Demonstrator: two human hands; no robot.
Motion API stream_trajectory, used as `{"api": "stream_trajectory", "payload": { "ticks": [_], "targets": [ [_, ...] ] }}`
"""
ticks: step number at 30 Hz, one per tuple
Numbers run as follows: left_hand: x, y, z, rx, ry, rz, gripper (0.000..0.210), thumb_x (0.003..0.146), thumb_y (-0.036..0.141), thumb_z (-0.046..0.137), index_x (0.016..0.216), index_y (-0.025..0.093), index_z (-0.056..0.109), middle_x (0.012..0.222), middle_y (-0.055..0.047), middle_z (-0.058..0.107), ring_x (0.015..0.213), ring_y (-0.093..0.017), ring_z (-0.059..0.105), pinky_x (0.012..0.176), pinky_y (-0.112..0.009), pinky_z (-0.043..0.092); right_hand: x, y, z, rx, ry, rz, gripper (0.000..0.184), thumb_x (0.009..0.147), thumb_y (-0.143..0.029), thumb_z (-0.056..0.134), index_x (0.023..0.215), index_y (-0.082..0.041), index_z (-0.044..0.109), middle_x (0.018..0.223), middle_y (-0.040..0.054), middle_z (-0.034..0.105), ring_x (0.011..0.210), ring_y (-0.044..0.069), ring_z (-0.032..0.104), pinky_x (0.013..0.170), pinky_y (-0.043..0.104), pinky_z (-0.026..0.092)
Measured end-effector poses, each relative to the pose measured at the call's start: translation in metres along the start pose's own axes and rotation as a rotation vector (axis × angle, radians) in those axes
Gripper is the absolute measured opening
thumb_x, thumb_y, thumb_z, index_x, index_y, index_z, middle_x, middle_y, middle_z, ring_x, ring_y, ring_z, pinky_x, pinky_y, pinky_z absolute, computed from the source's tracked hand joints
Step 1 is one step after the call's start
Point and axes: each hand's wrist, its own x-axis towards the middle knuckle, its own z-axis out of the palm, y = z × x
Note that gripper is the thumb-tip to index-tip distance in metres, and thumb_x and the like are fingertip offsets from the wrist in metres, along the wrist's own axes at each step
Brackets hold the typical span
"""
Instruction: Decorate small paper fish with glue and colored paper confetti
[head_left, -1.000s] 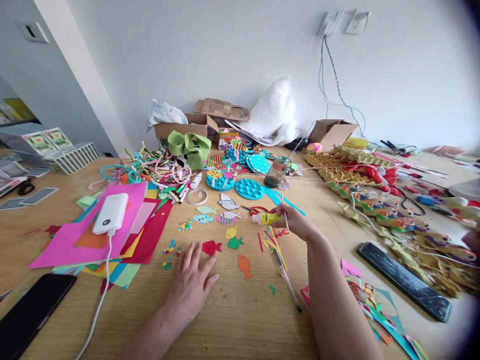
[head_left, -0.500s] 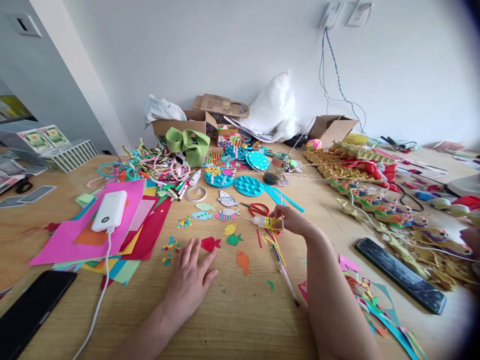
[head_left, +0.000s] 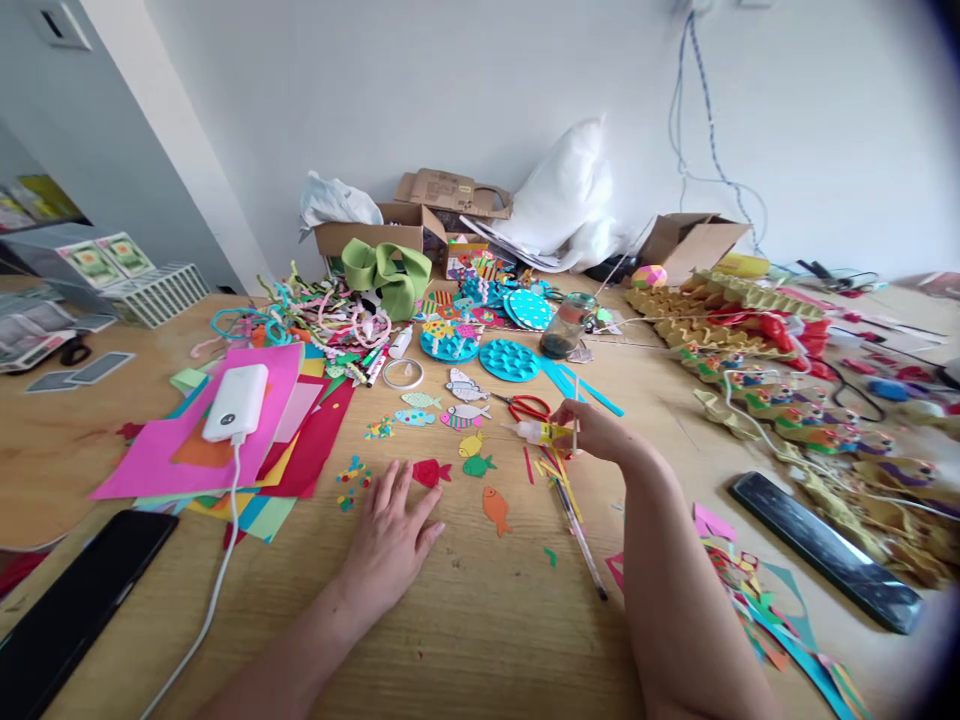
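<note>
Head view: illegibly labelled yellow bottle (head_left: pixel 548 434)

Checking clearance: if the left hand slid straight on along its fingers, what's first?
Likely the red paper fish, right by the left hand's fingertips; whether they touch is unclear.

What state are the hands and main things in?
Left hand: palm down, fingers spread
Right hand: closed on bottle
Bottle: held sideways, cap unclear
Stick: also held
Red fish: flat
Orange fish: flat
Pen: lying down
Jar: standing, partly filled
Power bank: cable plugged in
Left phone: screen dark
</note>
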Motion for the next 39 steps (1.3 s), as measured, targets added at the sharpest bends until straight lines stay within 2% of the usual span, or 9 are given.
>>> {"api": "stream_trajectory", "payload": {
  "ticks": [4,6,8,12,17,21,30,34,39],
  "targets": [
    [0.000,0.003,-0.005,-0.013,-0.037,-0.014,0.041,0.093,0.042,0.057,0.133,0.031,0.059,0.149,-0.013,0.043,0.141,-0.037,0.030,0.112,-0.057,0.031,0.001,-0.010,-0.008,-0.002,0.167,-0.019,0.025,0.065,-0.032,0.077,0.081,-0.022,0.062,0.091,0.0070,0.071,0.074,0.022,0.063,0.067,0.036,0.050],
    [0.000,0.003,-0.007,-0.012,-0.046,-0.012,0.042,0.093,0.042,0.055,0.134,0.031,0.058,0.149,-0.012,0.042,0.141,-0.037,0.029,0.112,-0.058,0.031,-0.002,-0.024,-0.011,0.072,0.281,-0.109,0.021,0.076,-0.038,0.068,0.089,-0.023,0.061,0.101,0.0095,0.072,0.085,0.025,0.065,0.076,0.041,0.050],
    [0.000,0.003,-0.007,-0.013,-0.045,-0.012,0.042,0.094,0.043,0.054,0.134,0.031,0.057,0.150,-0.012,0.041,0.141,-0.037,0.028,0.111,-0.058,0.031,-0.009,-0.045,-0.011,0.194,0.318,-0.224,0.020,0.083,-0.041,0.062,0.093,-0.024,0.060,0.108,0.0103,0.071,0.094,0.026,0.065,0.082,0.043,0.050],
    [0.001,0.004,-0.008,-0.030,-0.062,-0.025,0.042,0.094,0.043,0.055,0.134,0.031,0.057,0.150,-0.012,0.040,0.142,-0.037,0.028,0.112,-0.059,0.029,-0.025,-0.089,0.000,0.363,0.157,-0.351,0.023,0.086,-0.045,0.061,0.088,-0.022,0.057,0.107,0.0113,0.072,0.093,0.025,0.067,0.078,0.040,0.053],
    [0.000,0.003,-0.005,-0.048,-0.064,-0.034,0.042,0.095,0.044,0.053,0.134,0.030,0.057,0.151,-0.015,0.038,0.143,-0.037,0.026,0.113,-0.060,0.025,-0.035,-0.120,0.017,0.302,-0.063,-0.506,0.025,0.093,-0.043,0.054,0.098,-0.021,0.062,0.107,0.0101,0.072,0.101,0.024,0.067,0.084,0.039,0.053],
    [-0.002,0.002,-0.001,-0.059,-0.036,-0.031,0.043,0.094,0.047,0.054,0.133,0.031,0.057,0.152,-0.012,0.038,0.143,-0.036,0.026,0.113,-0.059,0.026,-0.038,-0.129,0.023,0.394,-0.096,-0.525,0.029,0.098,-0.044,0.046,0.104,-0.021,0.063,0.108,0.0093,0.071,0.104,0.021,0.066,0.089,0.037,0.052],
    [-0.002,0.002,-0.004,-0.057,-0.053,-0.027,0.044,0.094,0.046,0.053,0.136,0.030,0.056,0.152,-0.014,0.037,0.143,-0.038,0.027,0.112,-0.058,0.029,-0.043,-0.133,0.031,0.688,-0.068,-0.364,0.034,0.098,-0.047,0.046,0.116,-0.023,0.060,0.103,0.0067,0.075,0.098,0.021,0.069,0.092,0.040,0.052],
    [-0.002,0.002,-0.004,-0.058,-0.042,-0.018,0.045,0.095,0.046,0.052,0.137,0.031,0.054,0.152,-0.015,0.038,0.142,-0.039,0.026,0.111,-0.058,0.029,-0.045,-0.137,0.036,0.558,-0.081,-0.421,0.032,0.099,-0.045,0.043,0.111,-0.021,0.060,0.100,0.0076,0.075,0.097,0.020,0.069,0.090,0.037,0.052],
    [-0.002,0.001,-0.001,-0.054,-0.028,-0.018,0.045,0.095,0.047,0.051,0.138,0.033,0.053,0.151,-0.015,0.038,0.142,-0.039,0.026,0.111,-0.059,0.029,-0.046,-0.140,0.044,0.090,-0.312,-0.529,0.026,0.100,-0.027,0.038,0.100,-0.019,0.063,0.099,0.0089,0.071,0.092,0.019,0.066,0.081,0.032,0.050]
  ]
}}
